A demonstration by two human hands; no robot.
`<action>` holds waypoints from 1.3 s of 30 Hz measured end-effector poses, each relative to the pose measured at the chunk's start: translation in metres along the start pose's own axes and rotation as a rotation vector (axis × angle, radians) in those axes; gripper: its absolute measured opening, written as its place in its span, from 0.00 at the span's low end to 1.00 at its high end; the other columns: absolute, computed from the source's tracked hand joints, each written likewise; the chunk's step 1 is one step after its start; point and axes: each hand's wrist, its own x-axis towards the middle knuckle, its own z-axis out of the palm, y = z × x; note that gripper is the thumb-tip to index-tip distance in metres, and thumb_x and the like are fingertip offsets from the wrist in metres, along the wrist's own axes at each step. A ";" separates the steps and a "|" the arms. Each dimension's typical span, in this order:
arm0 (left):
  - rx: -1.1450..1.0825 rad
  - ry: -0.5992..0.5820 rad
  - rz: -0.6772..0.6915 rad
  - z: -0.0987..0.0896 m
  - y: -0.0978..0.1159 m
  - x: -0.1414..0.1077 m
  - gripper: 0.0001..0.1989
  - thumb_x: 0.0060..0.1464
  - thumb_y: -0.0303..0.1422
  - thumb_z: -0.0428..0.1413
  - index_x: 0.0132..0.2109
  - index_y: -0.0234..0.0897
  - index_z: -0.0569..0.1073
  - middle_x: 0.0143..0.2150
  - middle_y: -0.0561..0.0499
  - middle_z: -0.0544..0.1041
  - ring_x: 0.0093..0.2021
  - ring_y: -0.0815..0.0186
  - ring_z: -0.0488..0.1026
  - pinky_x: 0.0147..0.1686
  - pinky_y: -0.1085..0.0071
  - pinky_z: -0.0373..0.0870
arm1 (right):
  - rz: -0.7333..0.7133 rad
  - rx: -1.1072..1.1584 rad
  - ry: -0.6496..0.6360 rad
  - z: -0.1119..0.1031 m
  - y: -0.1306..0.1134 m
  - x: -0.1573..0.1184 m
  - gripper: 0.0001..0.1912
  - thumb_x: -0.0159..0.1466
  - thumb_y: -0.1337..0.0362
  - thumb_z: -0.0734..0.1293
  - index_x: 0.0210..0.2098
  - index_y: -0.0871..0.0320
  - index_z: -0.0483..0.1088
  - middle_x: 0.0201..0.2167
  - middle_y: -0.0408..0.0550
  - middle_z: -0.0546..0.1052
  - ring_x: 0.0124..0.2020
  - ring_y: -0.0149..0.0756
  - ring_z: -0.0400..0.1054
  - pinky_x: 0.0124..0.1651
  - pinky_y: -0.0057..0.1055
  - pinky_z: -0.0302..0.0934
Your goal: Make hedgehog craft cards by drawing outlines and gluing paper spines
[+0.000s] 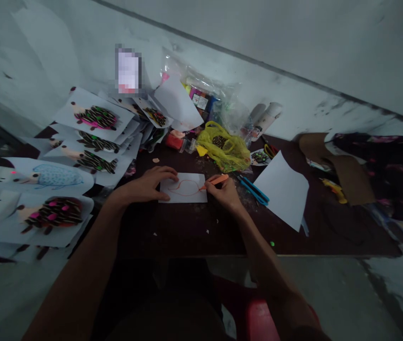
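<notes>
On the dark table [187,232], my left hand [149,185] lies open, pinning the light, floppy paper [183,192]; my right hand [224,193] pinches an orange pen [217,181] narrowly, I think.

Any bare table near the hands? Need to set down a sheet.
Bare table runs in front of the left hand and right hand, and right of the loose white sheet. Crowded: behind, around the yellow bag and hedgehog pictures.

Paper hedgehog crafts [94,118] lie piled at left; a yellow plastic bag [222,147] and a white paper sheet [282,189] sit on the right.
</notes>
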 end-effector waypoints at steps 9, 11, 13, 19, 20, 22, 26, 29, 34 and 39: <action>-0.021 0.013 -0.006 0.000 0.002 -0.001 0.25 0.50 0.39 0.60 0.56 0.41 0.71 0.65 0.44 0.65 0.66 0.50 0.60 0.66 0.54 0.54 | -0.051 0.102 -0.138 0.027 -0.016 -0.009 0.10 0.60 0.61 0.67 0.30 0.60 0.78 0.28 0.47 0.79 0.27 0.31 0.69 0.30 0.26 0.58; -0.021 0.016 -0.007 0.001 0.001 -0.001 0.25 0.50 0.38 0.60 0.56 0.41 0.71 0.65 0.44 0.65 0.66 0.50 0.60 0.66 0.54 0.54 | -0.062 0.099 -0.158 0.031 -0.017 -0.009 0.10 0.60 0.61 0.67 0.29 0.59 0.79 0.29 0.47 0.80 0.29 0.32 0.71 0.32 0.26 0.60; -0.018 0.017 -0.006 0.002 0.000 -0.001 0.25 0.49 0.38 0.60 0.56 0.41 0.71 0.65 0.44 0.65 0.66 0.51 0.60 0.65 0.54 0.55 | -0.073 0.105 -0.160 0.034 -0.018 -0.008 0.10 0.61 0.61 0.67 0.28 0.59 0.79 0.30 0.48 0.81 0.31 0.33 0.72 0.34 0.27 0.62; -0.015 0.032 0.008 0.003 -0.002 -0.001 0.25 0.50 0.39 0.60 0.56 0.42 0.71 0.65 0.45 0.65 0.65 0.50 0.60 0.65 0.54 0.55 | -0.059 0.067 -0.144 0.034 -0.013 -0.007 0.10 0.61 0.61 0.67 0.30 0.59 0.79 0.31 0.48 0.81 0.29 0.33 0.71 0.33 0.27 0.61; -0.015 0.030 0.008 0.003 -0.002 -0.001 0.25 0.50 0.39 0.60 0.56 0.42 0.71 0.65 0.45 0.65 0.65 0.50 0.60 0.65 0.54 0.54 | -0.055 0.052 -0.142 0.033 -0.012 -0.007 0.10 0.61 0.61 0.67 0.31 0.59 0.79 0.31 0.48 0.81 0.29 0.32 0.71 0.32 0.26 0.61; -0.014 0.021 0.007 0.003 -0.002 -0.001 0.25 0.50 0.39 0.60 0.56 0.41 0.72 0.65 0.45 0.65 0.65 0.50 0.60 0.66 0.54 0.53 | -0.050 0.027 -0.135 0.030 -0.011 -0.007 0.10 0.61 0.61 0.67 0.30 0.60 0.79 0.31 0.48 0.81 0.27 0.31 0.69 0.31 0.26 0.59; -0.024 0.020 0.007 0.002 -0.002 -0.001 0.25 0.50 0.40 0.60 0.56 0.42 0.71 0.65 0.46 0.65 0.65 0.50 0.60 0.66 0.54 0.54 | -0.036 0.001 -0.110 0.022 -0.008 -0.008 0.11 0.60 0.60 0.67 0.30 0.61 0.78 0.27 0.47 0.78 0.25 0.30 0.66 0.28 0.25 0.56; -0.022 0.021 0.009 0.002 -0.002 -0.001 0.25 0.50 0.41 0.60 0.56 0.43 0.71 0.65 0.46 0.65 0.65 0.50 0.60 0.66 0.53 0.54 | -0.030 0.001 -0.112 0.017 -0.007 -0.009 0.12 0.60 0.59 0.67 0.31 0.61 0.78 0.26 0.46 0.78 0.25 0.30 0.66 0.29 0.25 0.57; -0.015 0.020 0.001 0.002 0.000 -0.001 0.26 0.51 0.41 0.59 0.57 0.42 0.71 0.65 0.45 0.65 0.65 0.50 0.60 0.66 0.54 0.55 | -0.029 -0.004 -0.109 0.012 -0.005 -0.009 0.11 0.60 0.59 0.67 0.30 0.61 0.77 0.26 0.46 0.77 0.26 0.31 0.66 0.30 0.26 0.57; -0.034 0.017 0.010 0.001 -0.001 -0.001 0.25 0.51 0.41 0.60 0.56 0.43 0.71 0.65 0.46 0.66 0.65 0.51 0.61 0.65 0.53 0.55 | -0.009 -0.003 -0.078 0.007 0.000 -0.009 0.12 0.59 0.58 0.66 0.31 0.61 0.77 0.25 0.45 0.76 0.24 0.29 0.63 0.27 0.25 0.53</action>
